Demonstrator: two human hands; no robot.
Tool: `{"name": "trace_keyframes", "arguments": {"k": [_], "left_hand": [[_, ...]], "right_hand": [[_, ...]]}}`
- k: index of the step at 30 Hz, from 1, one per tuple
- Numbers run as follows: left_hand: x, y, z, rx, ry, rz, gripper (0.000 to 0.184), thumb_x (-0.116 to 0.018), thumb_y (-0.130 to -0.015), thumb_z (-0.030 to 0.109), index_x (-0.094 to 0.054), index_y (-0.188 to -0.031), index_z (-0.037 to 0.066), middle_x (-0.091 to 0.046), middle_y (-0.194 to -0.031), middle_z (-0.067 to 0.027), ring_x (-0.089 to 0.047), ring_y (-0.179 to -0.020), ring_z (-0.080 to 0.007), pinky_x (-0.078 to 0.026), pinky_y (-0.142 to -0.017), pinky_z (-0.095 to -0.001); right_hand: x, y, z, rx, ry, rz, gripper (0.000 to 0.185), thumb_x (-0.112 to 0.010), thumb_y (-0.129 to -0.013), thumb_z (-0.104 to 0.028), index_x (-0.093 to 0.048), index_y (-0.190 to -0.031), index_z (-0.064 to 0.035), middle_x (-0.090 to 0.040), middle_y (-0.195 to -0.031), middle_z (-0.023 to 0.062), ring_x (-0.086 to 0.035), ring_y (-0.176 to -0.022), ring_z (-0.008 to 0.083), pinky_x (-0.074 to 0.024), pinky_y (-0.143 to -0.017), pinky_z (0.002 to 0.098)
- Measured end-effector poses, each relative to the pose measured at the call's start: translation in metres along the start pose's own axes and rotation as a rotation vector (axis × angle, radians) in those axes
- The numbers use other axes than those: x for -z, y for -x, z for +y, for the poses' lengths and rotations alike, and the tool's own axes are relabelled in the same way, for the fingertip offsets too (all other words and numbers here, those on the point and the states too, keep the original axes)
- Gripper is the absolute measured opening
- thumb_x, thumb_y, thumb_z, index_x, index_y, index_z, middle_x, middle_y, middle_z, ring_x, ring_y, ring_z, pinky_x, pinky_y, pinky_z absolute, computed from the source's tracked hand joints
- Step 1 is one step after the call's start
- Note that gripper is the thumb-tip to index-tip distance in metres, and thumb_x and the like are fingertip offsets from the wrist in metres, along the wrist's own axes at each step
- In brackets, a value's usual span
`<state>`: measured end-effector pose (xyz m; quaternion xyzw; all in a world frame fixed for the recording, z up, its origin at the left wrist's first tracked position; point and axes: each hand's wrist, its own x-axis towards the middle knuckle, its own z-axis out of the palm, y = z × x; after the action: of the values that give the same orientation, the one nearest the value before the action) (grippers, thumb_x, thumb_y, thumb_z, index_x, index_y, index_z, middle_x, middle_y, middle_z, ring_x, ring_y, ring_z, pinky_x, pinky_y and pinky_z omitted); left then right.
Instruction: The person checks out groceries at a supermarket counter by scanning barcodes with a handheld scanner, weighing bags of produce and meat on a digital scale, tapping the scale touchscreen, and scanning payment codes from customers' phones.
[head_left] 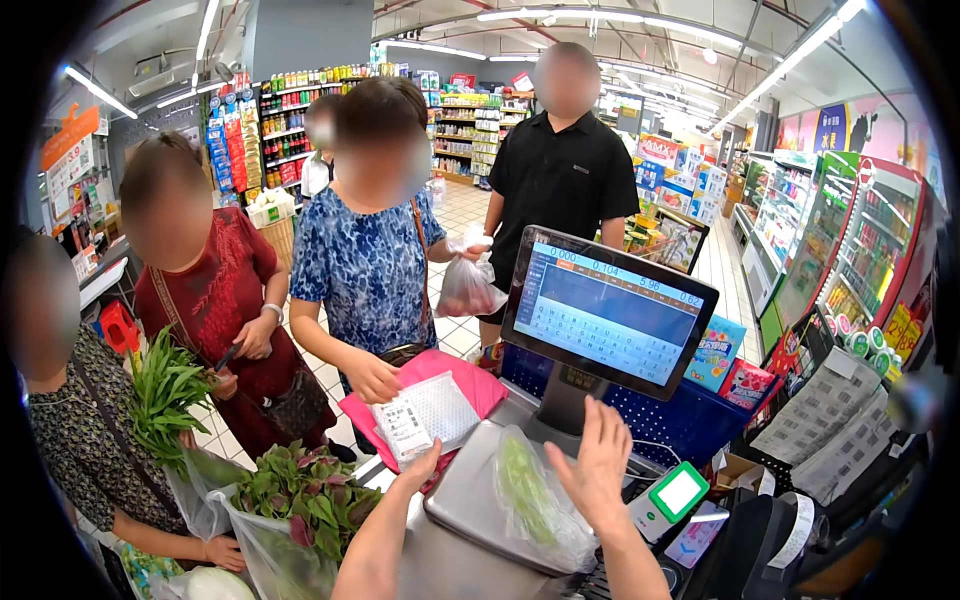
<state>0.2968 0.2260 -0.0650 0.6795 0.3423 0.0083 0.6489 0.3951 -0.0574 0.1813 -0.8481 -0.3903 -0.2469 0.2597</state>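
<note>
My left hand (422, 466) is at the lower edge of a white bubble mailer (440, 410) with a printed label; most of its fingers are hidden, so its grip is unclear. The mailer rests on a pink parcel bag (478, 378), and a customer's hand (374, 380) is at its upper left edge. My right hand (596, 462) is raised with fingers spread, holding nothing, just below the touchscreen (605, 315). Beside it, a clear plastic bag of green vegetables (530, 495) lies on the metal scale plate (465, 485).
Bags of leafy greens (305, 495) crowd the left. Several people stand across the counter; one holds a bag of reddish produce (470, 285). A payment device (672, 497), a phone (697, 535) and a printer with a paper strip (793, 530) sit at right.
</note>
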Motion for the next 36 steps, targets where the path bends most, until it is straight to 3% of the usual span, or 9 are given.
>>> {"name": "trace_keyframes", "arguments": {"k": [3, 4, 6, 15, 22, 26, 32, 34, 36], "left_hand": [[-0.001, 0.006, 0.01, 0.125, 0.006, -0.004, 0.092, -0.029, -0.088, 0.073, -0.023, -0.147, 0.003, -0.03, -0.147, -0.0132, -0.043, -0.12, -0.0269, -0.037, -0.098, -0.0419], [-0.004, 0.012, 0.014, 0.119, 0.005, 0.0, 0.092, -0.029, -0.088, 0.073, -0.023, -0.147, 0.003, -0.03, -0.147, -0.0132, -0.043, -0.12, -0.0269, -0.037, -0.098, -0.0419], [-0.009, 0.024, 0.021, -0.017, -0.015, 0.041, 0.088, -0.024, -0.092, 0.066, -0.028, -0.142, -0.007, -0.027, -0.15, -0.0196, -0.019, -0.142, -0.0282, -0.015, -0.115, -0.0335], [-0.01, 0.08, 0.057, 0.036, 0.0, -0.008, 0.087, -0.026, -0.093, 0.065, -0.031, -0.141, -0.007, -0.029, -0.149, -0.0208, -0.024, -0.14, -0.0285, -0.018, -0.114, -0.035], [-0.012, 0.08, 0.038, -0.145, -0.12, 0.095, 0.08, -0.033, -0.094, 0.061, -0.037, -0.138, -0.005, -0.038, -0.143, -0.0234, -0.033, -0.135, -0.0312, -0.023, -0.111, -0.0359], [-0.044, 0.126, 0.048, -0.497, -0.254, 0.425, 0.06, -0.049, -0.094, 0.042, -0.045, -0.132, -0.004, -0.047, -0.133, -0.0245, -0.045, -0.125, -0.0334, -0.033, -0.106, -0.0378], [-0.088, 0.235, 0.015, -0.602, -0.044, 0.332, 0.048, -0.064, -0.087, 0.029, -0.053, -0.125, 0.002, -0.053, -0.126, -0.0187, -0.05, -0.118, -0.0325, -0.038, -0.099, -0.0397], [-0.09, 0.263, -0.028, -0.546, -0.075, 0.304, 0.049, -0.064, -0.086, 0.021, -0.051, -0.13, 0.005, -0.052, -0.128, -0.0129, -0.053, -0.112, -0.0257, -0.044, -0.091, -0.0404], [-0.104, 0.302, -0.076, -0.469, -0.113, 0.365, 0.043, -0.058, -0.085, 0.01, -0.052, -0.128, 0.003, -0.057, -0.122, -0.0126, -0.055, -0.107, -0.0221, -0.042, -0.098, -0.0402]], "right_hand": [[0.016, -0.02, -0.002, 0.04, -0.008, 0.097, 0.079, -0.074, -0.072, -0.027, -0.036, -0.135, 0.0004, -0.043, -0.129, 0.0185, -0.037, -0.124, 0.0388, -0.0255, -0.105, 0.054], [0.018, -0.025, -0.003, 0.061, 0.004, 0.131, 0.078, -0.074, -0.072, -0.026, -0.037, -0.135, 0.0003, -0.043, -0.129, 0.0185, -0.037, -0.124, 0.0388, -0.0255, -0.105, 0.0539], [0.021, -0.033, -0.003, 0.077, 0.004, 0.147, 0.077, -0.074, -0.072, -0.025, -0.038, -0.134, 0.0004, -0.044, -0.128, 0.0186, -0.037, -0.124, 0.0391, -0.0254, -0.105, 0.054], [0.01, -0.059, -0.014, 0.174, 0.019, 0.172, 0.071, -0.075, -0.07, -0.023, -0.044, -0.129, 0.0011, -0.047, -0.126, 0.0197, -0.038, -0.123, 0.0404, -0.0255, -0.106, 0.0537], [-0.015, -0.1, -0.014, 0.265, 0.101, 0.112, 0.069, -0.074, -0.07, -0.02, -0.044, -0.129, 0.0009, -0.046, -0.129, 0.0211, -0.035, -0.127, 0.0424, -0.0243, -0.108, 0.0522], [-0.039, -0.13, -0.012, 0.375, 0.157, 0.227, 0.074, -0.074, -0.07, -0.018, -0.041, -0.133, 0.0008, -0.041, -0.136, 0.0233, -0.028, -0.134, 0.0426, -0.0207, -0.111, 0.0513], [-0.022, -0.111, -0.033, 0.429, 0.035, 0.14, 0.091, -0.076, -0.069, -0.027, -0.029, -0.141, 0.0029, -0.028, -0.147, 0.0239, -0.019, -0.14, 0.0404, -0.0171, -0.113, 0.05], [-0.015, -0.08, -0.032, 0.424, 0.008, 0.144, 0.091, -0.075, -0.071, -0.03, -0.028, -0.141, 0.0021, -0.028, -0.146, 0.0242, -0.018, -0.139, 0.0421, -0.0171, -0.113, 0.0501], [-0.017, -0.04, -0.022, 0.275, -0.108, 0.028, 0.091, -0.073, -0.072, -0.032, -0.026, -0.143, -0.0016, -0.031, -0.145, 0.025, -0.021, -0.137, 0.0442, -0.0174, -0.112, 0.0514]]}}
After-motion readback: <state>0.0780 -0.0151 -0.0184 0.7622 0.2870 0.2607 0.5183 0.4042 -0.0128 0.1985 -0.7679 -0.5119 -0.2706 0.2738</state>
